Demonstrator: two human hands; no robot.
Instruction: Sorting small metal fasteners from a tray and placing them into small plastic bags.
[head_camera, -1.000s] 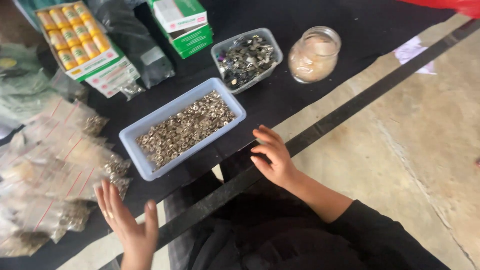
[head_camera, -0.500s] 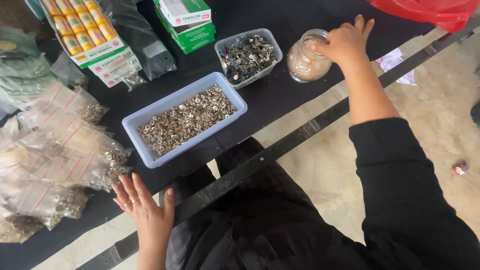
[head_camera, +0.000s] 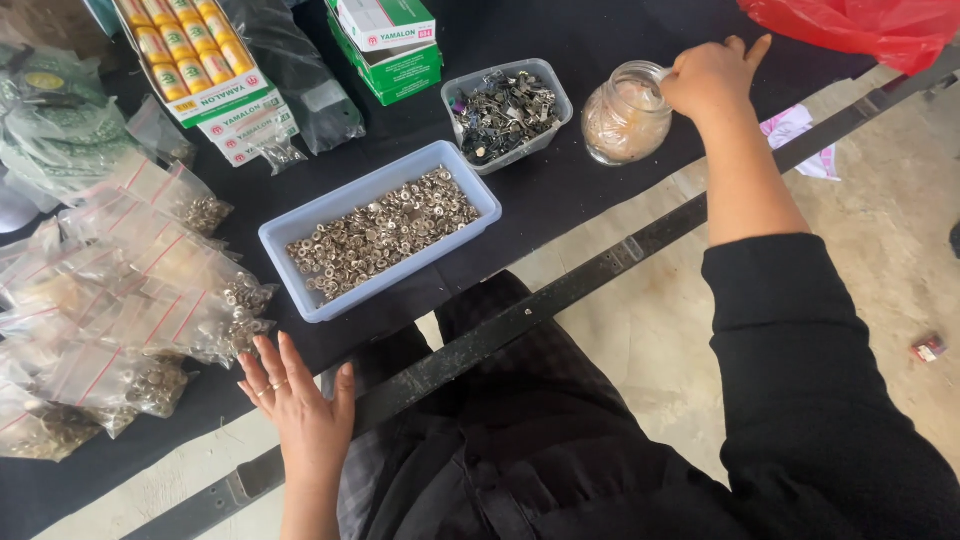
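Two hands work apart: right hand (head_camera: 712, 78) fingers curl closed on the round clear glass jar (head_camera: 626, 118) rim; left hand (head_camera: 302, 402) fingers spread wide, flat on the black counter (head_camera: 560, 190), empty.

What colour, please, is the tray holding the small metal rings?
Pale blue; the tray shows best in the head view.

Green-and-white boxes (head_camera: 385, 45) stood stacked at the table's far edge — an open carton of yellow tubes (head_camera: 190, 55) left, clear packets (head_camera: 120, 290) beside.
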